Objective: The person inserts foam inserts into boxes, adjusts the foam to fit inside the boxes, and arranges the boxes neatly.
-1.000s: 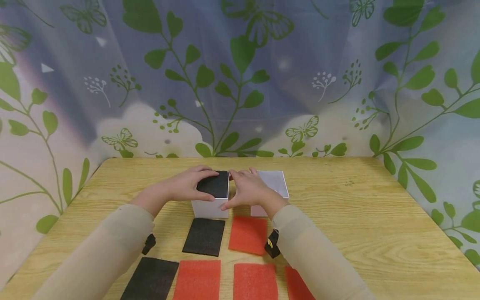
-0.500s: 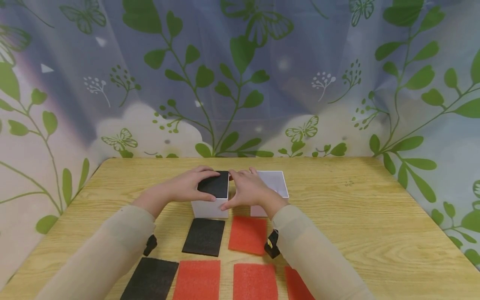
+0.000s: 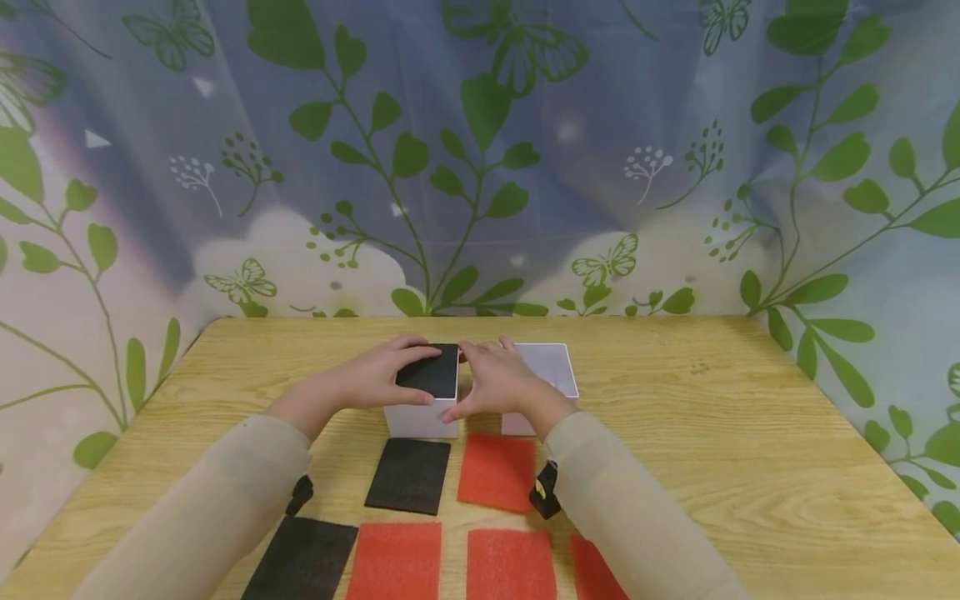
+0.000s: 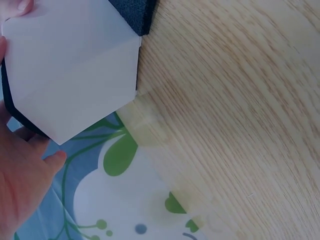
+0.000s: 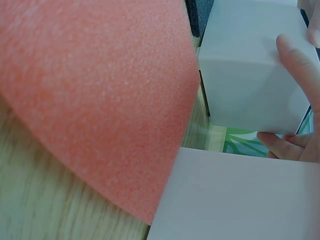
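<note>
A white box [image 3: 422, 421] stands left of centre, its top filled by a black square sheet [image 3: 435, 375]. Around its left part my left hand [image 3: 371, 373] grips, with the thumb along the near rim and a finger lying along the far part of the sheet. My right hand [image 3: 497, 377] holds the same box from the right; its thumb [image 5: 295, 62] presses the front face and the other fingers reach behind. To the right, partly hidden by that hand, stands a second white box [image 3: 551, 367] with an open top and pale inner walls.
A black sheet [image 3: 408, 475] and a red sheet [image 3: 497, 472] lie before the boxes. Nearer are another black sheet [image 3: 300, 558], a red sheet [image 3: 395, 562] and more red sheets. The wooden table [image 3: 712, 433] ends at a leaf-patterned curtain [image 3: 480, 208].
</note>
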`<action>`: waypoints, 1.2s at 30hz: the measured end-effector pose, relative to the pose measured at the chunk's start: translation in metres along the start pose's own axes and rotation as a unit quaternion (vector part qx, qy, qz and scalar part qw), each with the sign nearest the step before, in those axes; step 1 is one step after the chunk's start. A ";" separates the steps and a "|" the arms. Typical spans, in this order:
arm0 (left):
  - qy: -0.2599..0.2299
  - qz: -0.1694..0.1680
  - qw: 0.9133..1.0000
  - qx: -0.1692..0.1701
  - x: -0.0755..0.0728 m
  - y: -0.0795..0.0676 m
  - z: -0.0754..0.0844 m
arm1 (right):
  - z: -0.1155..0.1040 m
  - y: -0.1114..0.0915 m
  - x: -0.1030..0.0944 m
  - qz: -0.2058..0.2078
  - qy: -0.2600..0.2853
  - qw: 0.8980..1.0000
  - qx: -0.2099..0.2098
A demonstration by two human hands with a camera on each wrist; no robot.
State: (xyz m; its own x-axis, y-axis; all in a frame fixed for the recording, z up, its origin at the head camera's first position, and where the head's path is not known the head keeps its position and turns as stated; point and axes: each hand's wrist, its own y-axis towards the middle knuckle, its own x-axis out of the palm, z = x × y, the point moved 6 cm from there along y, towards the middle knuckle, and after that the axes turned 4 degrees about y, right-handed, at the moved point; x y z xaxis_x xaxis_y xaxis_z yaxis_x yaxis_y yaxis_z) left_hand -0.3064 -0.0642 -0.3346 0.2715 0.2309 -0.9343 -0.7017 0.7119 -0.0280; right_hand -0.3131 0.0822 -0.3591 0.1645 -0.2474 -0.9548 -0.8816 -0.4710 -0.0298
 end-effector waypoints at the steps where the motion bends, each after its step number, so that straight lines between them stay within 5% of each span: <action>1: -0.001 0.000 1.000 0.000 0.000 0.000 0.000 | 0.000 0.000 0.000 0.000 0.000 1.000 0.000; 28: 0.017 -0.001 1.000 -0.012 0.004 0.001 0.002 | 0.003 0.000 -0.002 -0.003 -0.002 1.000 0.004; 36: 0.056 -0.002 0.998 -0.024 0.007 -0.011 0.000 | 0.000 0.001 0.001 -0.001 -0.002 1.000 0.000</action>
State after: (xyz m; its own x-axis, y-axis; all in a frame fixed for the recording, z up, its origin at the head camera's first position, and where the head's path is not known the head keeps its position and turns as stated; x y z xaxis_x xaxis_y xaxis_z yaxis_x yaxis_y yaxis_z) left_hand -0.2972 -0.0702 -0.3408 0.2002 0.1502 -0.9682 -0.7324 0.6793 -0.0461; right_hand -0.3137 0.0818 -0.3602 0.1643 -0.2425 -0.9561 -0.8811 -0.4718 -0.0318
